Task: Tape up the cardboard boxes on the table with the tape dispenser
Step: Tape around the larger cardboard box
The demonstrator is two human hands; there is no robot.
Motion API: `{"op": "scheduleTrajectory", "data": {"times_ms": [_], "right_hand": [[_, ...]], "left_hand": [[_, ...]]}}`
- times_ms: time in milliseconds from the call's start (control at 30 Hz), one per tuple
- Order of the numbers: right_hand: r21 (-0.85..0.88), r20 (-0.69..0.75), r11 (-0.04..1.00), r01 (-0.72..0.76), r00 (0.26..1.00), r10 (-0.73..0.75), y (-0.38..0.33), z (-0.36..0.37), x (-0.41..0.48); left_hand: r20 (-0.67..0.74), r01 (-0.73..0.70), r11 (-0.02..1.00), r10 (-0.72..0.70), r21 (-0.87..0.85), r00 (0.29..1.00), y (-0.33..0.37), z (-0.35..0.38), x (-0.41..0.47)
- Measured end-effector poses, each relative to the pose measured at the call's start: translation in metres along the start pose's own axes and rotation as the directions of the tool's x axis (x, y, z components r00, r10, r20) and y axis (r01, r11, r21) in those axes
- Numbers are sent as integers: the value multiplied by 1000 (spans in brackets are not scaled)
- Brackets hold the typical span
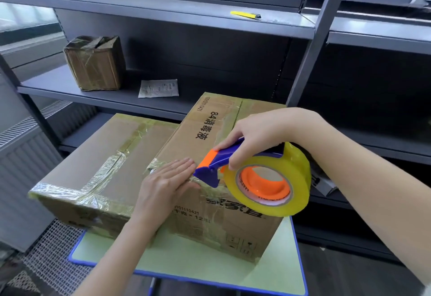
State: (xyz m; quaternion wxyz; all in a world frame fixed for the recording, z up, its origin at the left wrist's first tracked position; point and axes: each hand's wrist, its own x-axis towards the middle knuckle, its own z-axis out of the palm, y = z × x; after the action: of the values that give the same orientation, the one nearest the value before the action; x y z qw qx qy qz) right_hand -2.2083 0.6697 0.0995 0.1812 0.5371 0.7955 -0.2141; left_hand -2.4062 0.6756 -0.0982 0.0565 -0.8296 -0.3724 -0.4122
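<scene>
Two cardboard boxes stand side by side on a pale green table (198, 258) with a blue rim. The left box (93, 156) is low and carries wrinkled clear tape along its seams. The right box (217, 130) is taller, printed with black characters. My right hand (261, 132) grips the blue and orange tape dispenser (251, 174), which holds a large yellowish roll, at the near top edge of the right box. My left hand (165, 184) lies flat, fingers together, pressing the tape onto that edge just left of the dispenser's blade.
Grey metal shelving (163, 16) rises right behind the table. On it sit a small taped box (95, 62), a white packet (158, 88) and, one shelf higher, a yellow utility knife (245, 14). A white radiator (21, 156) and wire mesh are at the left.
</scene>
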Motion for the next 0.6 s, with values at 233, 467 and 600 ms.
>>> {"op": "scheduleTrajectory", "data": {"times_ms": [233, 467, 600], "right_hand": [[159, -6, 986, -56, 998, 58, 29, 11, -30], [154, -45, 988, -31, 998, 39, 36, 18, -39], [159, -34, 987, -41, 998, 46, 49, 16, -52]], "left_hand": [[25, 27, 999, -27, -29, 999, 5, 6, -2], [66, 67, 997, -65, -42, 996, 15, 2, 1], [96, 115, 991, -108, -73, 990, 10, -2, -1]]}}
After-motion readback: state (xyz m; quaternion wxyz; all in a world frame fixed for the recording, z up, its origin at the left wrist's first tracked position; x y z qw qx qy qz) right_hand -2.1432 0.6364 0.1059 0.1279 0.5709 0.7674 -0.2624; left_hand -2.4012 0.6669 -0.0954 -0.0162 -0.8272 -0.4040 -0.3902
